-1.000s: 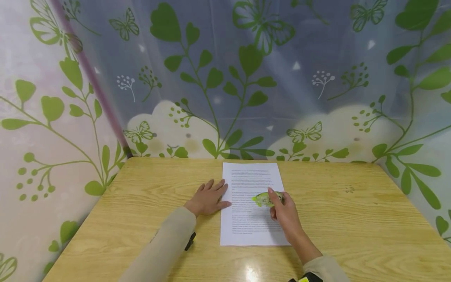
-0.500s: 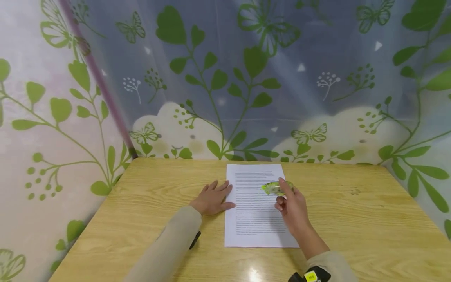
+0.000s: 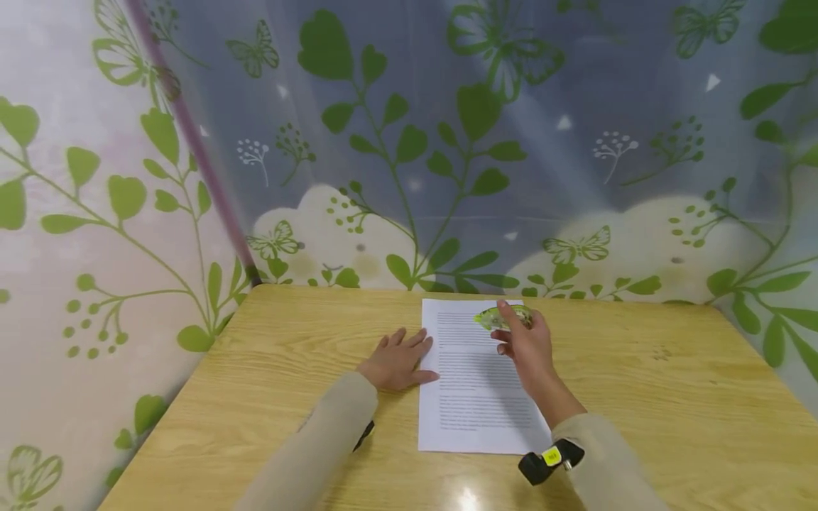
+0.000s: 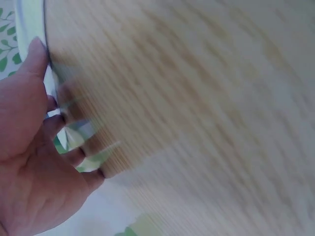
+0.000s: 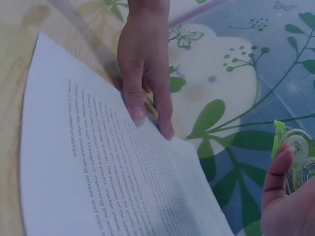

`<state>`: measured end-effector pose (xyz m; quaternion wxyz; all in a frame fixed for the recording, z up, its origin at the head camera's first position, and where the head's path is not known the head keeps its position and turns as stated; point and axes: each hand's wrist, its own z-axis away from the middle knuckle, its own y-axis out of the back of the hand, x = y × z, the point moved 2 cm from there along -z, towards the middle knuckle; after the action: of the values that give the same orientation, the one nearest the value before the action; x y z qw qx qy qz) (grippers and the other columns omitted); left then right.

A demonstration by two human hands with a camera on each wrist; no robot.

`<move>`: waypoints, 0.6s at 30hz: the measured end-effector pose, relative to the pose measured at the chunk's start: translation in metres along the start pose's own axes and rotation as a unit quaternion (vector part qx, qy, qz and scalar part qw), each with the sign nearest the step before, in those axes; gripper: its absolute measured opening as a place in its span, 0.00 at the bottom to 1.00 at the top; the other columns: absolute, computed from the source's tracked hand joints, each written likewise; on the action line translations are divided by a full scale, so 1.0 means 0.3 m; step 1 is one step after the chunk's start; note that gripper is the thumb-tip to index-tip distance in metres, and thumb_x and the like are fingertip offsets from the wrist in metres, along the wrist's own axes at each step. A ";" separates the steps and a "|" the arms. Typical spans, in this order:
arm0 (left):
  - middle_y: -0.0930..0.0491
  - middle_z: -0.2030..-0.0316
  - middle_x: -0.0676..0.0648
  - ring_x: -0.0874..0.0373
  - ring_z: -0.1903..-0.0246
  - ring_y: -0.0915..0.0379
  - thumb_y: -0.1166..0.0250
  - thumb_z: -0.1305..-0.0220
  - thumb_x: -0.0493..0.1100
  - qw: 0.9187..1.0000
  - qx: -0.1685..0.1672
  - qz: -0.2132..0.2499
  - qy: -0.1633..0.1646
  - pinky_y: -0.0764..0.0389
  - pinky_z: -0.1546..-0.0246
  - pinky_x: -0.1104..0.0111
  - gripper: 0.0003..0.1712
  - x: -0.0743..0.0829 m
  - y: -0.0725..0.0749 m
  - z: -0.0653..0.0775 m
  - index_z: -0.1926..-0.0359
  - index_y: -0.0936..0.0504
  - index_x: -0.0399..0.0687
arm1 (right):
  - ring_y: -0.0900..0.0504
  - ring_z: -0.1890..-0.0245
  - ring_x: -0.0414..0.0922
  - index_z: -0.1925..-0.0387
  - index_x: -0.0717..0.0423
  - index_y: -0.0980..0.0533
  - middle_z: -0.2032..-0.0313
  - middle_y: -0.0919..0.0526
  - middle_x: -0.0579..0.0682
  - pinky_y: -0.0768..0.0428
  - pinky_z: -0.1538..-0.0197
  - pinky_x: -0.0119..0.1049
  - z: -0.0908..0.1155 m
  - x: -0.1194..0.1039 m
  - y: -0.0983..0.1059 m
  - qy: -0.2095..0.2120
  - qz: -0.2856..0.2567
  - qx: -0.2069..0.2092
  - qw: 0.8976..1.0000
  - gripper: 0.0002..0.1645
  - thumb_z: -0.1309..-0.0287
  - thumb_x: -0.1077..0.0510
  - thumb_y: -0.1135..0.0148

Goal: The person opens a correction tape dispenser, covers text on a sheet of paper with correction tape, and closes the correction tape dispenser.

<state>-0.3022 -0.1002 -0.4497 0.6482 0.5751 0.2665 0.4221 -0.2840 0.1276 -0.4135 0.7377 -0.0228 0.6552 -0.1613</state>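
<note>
A printed sheet of paper [image 3: 479, 441] lies on the wooden table, its lines of text running across it. My left hand [image 3: 395, 363] rests with spread, straight fingers at the sheet's left edge, the thumb and fingertips on the paper. Above the sheet's upper right part, my right hand [image 3: 532, 349] holds a clear green correction tape [image 3: 488, 319] between thumb and fingers. The tape's tip points left, and it appears raised off the paper. In the right wrist view, the reels of the correction tape [image 5: 298, 143] show through its clear case, partly covered by the fingers.
The light wooden table [image 3: 639, 397] spreads to both sides of the sheet. A curtain [image 3: 396, 177] with leaves and butterflies hangs along the table's back edge. A black wrist camera strap [image 3: 551, 458] sits at the right sleeve, over the sheet's lower right corner.
My right hand has moved with the correction tape from mid-sheet towards the sheet's top. The left hand stays in place on the paper; the head view has shifted slightly.
</note>
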 end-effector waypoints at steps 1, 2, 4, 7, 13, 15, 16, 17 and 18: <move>0.53 0.26 0.49 0.40 0.29 0.60 0.52 0.33 0.67 1.000 0.002 0.000 0.001 0.51 0.35 0.46 0.43 -0.001 0.001 0.002 0.25 0.48 0.51 | 0.20 0.76 0.38 0.49 0.53 0.40 0.51 0.31 0.53 0.28 0.78 0.28 -0.017 0.009 -0.010 0.003 0.009 0.006 1.000 0.35 0.46 0.39 0.34; 0.53 0.26 0.49 0.40 0.29 0.60 0.52 0.33 0.67 1.000 0.004 -0.001 0.002 0.51 0.35 0.46 0.43 -0.001 0.003 0.004 0.25 0.48 0.51 | 0.21 0.77 0.38 0.49 0.53 0.40 0.53 0.30 0.54 0.27 0.78 0.28 -0.032 0.020 -0.021 0.006 0.015 0.010 1.000 0.36 0.47 0.40 0.33; 0.53 0.26 0.49 0.41 0.29 0.60 0.53 0.33 0.68 1.000 0.005 -0.003 0.004 0.51 0.35 0.47 0.43 -0.001 0.007 0.007 0.25 0.48 0.51 | 0.21 0.78 0.38 0.50 0.54 0.39 0.56 0.29 0.54 0.27 0.79 0.29 -0.061 0.042 -0.040 0.013 0.028 0.021 0.999 0.35 0.48 0.41 0.31; 0.53 0.26 0.49 0.41 0.29 0.60 0.53 0.33 0.68 1.000 0.005 -0.003 0.005 0.51 0.35 0.46 0.44 -0.001 0.008 0.008 0.25 0.48 0.52 | 0.21 0.79 0.39 0.50 0.55 0.38 0.58 0.27 0.53 0.26 0.79 0.30 -0.097 0.077 -0.063 0.019 0.043 0.034 0.998 0.34 0.47 0.42 0.31; 0.55 0.26 0.50 0.41 0.29 0.61 0.55 0.33 0.69 1.000 0.004 -0.017 0.005 0.52 0.35 0.46 0.43 -0.011 -0.015 0.002 0.25 0.49 0.53 | 0.19 0.75 0.47 0.45 0.57 0.38 0.64 0.24 0.54 0.24 0.76 0.34 -0.141 0.136 -0.092 0.033 0.090 0.042 0.994 0.35 0.43 0.41 0.36; 0.56 0.26 0.50 0.41 0.29 0.62 0.56 0.33 0.69 1.000 0.005 -0.018 0.005 0.52 0.34 0.46 0.43 -0.015 -0.025 -0.002 0.25 0.50 0.54 | 0.19 0.74 0.50 0.45 0.57 0.38 0.67 0.22 0.54 0.24 0.76 0.35 -0.150 0.150 -0.100 0.042 0.104 0.046 0.993 0.36 0.43 0.39 0.36; 0.56 0.26 0.50 0.41 0.29 0.62 0.56 0.33 0.69 1.000 0.006 -0.018 0.006 0.52 0.34 0.46 0.43 -0.016 -0.028 -0.003 0.25 0.50 0.54 | 0.19 0.73 0.52 0.45 0.57 0.37 0.69 0.22 0.54 0.25 0.77 0.35 -0.154 0.156 -0.104 0.045 0.110 0.049 0.992 0.36 0.43 0.39 0.37; 0.56 0.26 0.51 0.41 0.29 0.62 0.56 0.33 0.69 1.000 0.006 -0.018 0.008 0.52 0.34 0.47 0.43 -0.016 -0.029 -0.003 0.25 0.50 0.54 | 0.18 0.73 0.52 0.45 0.57 0.37 0.70 0.22 0.53 0.26 0.77 0.34 -0.158 0.163 -0.108 0.048 0.118 0.051 0.991 0.36 0.43 0.38 0.37; 0.56 0.26 0.51 0.42 0.29 0.62 0.56 0.33 0.69 1.000 0.006 -0.018 0.010 0.52 0.34 0.47 0.43 -0.015 -0.026 -0.002 0.25 0.50 0.54 | 0.18 0.72 0.52 0.45 0.57 0.37 0.70 0.22 0.53 0.26 0.78 0.34 -0.163 0.170 -0.111 0.050 0.123 0.053 0.990 0.37 0.44 0.37 0.37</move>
<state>-0.3030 -0.1036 -0.4579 0.6492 0.5699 0.2857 0.4148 -0.3339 0.0910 -0.4612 0.7186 0.1054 0.6794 -0.1046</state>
